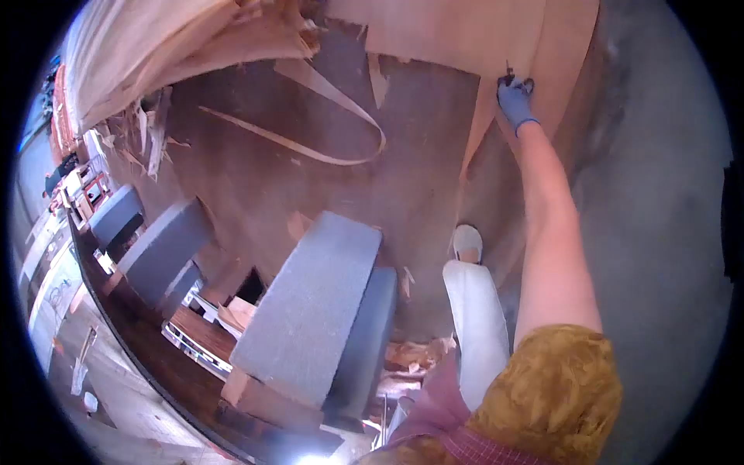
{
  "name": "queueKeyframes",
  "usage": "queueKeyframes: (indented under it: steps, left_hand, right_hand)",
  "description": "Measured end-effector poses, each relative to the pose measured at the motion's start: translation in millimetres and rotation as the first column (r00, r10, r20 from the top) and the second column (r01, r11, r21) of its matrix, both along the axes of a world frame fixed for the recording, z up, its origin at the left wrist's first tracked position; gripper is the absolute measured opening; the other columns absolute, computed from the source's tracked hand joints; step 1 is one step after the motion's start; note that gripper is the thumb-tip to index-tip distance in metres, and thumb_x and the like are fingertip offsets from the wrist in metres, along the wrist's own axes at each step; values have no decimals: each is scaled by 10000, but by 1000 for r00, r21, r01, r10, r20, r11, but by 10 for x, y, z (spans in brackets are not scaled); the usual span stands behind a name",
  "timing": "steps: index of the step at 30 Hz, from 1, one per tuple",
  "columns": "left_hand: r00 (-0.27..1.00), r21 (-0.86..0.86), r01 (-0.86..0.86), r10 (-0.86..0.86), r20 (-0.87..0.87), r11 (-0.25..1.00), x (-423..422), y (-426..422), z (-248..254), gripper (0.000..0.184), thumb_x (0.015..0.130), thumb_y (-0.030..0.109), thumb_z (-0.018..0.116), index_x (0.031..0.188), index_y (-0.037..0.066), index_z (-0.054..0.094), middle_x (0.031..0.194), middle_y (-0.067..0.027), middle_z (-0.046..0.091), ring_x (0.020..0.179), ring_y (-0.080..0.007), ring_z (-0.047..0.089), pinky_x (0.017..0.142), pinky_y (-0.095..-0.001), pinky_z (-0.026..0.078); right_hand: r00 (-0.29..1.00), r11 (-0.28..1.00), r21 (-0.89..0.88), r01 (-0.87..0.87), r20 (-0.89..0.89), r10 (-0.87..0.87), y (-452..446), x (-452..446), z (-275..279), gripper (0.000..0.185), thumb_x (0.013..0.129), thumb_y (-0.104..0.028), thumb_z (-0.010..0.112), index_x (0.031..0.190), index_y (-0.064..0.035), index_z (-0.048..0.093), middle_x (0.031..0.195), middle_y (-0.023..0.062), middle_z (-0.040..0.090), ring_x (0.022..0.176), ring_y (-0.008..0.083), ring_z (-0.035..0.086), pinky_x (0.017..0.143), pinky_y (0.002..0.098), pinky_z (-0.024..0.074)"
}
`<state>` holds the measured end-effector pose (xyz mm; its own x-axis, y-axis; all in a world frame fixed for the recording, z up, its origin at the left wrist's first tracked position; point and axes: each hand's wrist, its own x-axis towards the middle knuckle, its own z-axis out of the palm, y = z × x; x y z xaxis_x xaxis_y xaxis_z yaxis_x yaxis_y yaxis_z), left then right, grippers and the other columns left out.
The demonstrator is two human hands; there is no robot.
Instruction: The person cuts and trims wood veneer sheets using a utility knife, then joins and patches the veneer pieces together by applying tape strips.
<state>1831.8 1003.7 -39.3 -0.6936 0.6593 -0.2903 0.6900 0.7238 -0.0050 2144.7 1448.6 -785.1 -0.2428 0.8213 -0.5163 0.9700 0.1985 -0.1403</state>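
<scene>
The right hand (515,101), in a blue-grey glove, reaches to one o'clock, at a tan sheet (542,46); dark shapes sit by its fingers, and from here I can't tell whether they grip. Around the glove: a curled strip (310,149) between eight and nine, crumpled sheets (186,46) at nine, a shoe (467,242) past six, a grey slab (310,310) between seven and eight
</scene>
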Motion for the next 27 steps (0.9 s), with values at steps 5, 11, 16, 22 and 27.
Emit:
queueKeyframes:
  steps: [5,11,16,22,27]
  left_hand:
    - [1000,-12,-7,7,0,1000,-46,-7,-4,850,936,633,285,1506,15,165,1563,-228,117,1453,-396,98,1159,-540,93]
    - [1000,10,-11,11,4,1000,-120,-72,9,860,931,645,272,1504,11,169,1564,-230,122,1454,-395,97,1160,-537,93]
    - [1000,34,-15,15,5,999,-136,-175,33,870,928,655,261,1503,8,172,1564,-231,125,1454,-395,97,1160,-535,92]
    - [1000,97,13,-12,-12,995,-56,-395,73,881,923,666,248,1501,5,177,1564,-232,129,1455,-394,96,1161,-532,92]
    - [999,123,54,-53,-11,991,-46,-255,143,864,925,657,269,1495,10,218,1551,-252,171,1447,-413,131,1152,-538,95]
  right_hand:
    - [942,944,-19,328,-73,-329,64,-131,159,481,922,-366,416,1119,37,590,1218,259,590,1205,454,479,1081,524,258]
    - [839,851,-100,516,-144,-525,115,-72,484,431,894,-332,506,1035,60,618,1150,265,615,1033,432,587,897,470,464]
    - [808,834,94,544,-326,-491,-322,-228,1196,424,890,-366,544,992,34,642,1014,264,641,923,445,615,839,497,477]
    - [931,930,-81,358,-50,-362,-1220,292,1576,479,890,-436,553,998,24,631,990,298,644,958,431,624,844,510,485]
    - [946,705,-697,131,-125,-299,-1710,568,2190,342,715,-313,713,790,20,705,726,190,684,637,289,679,647,381,557]
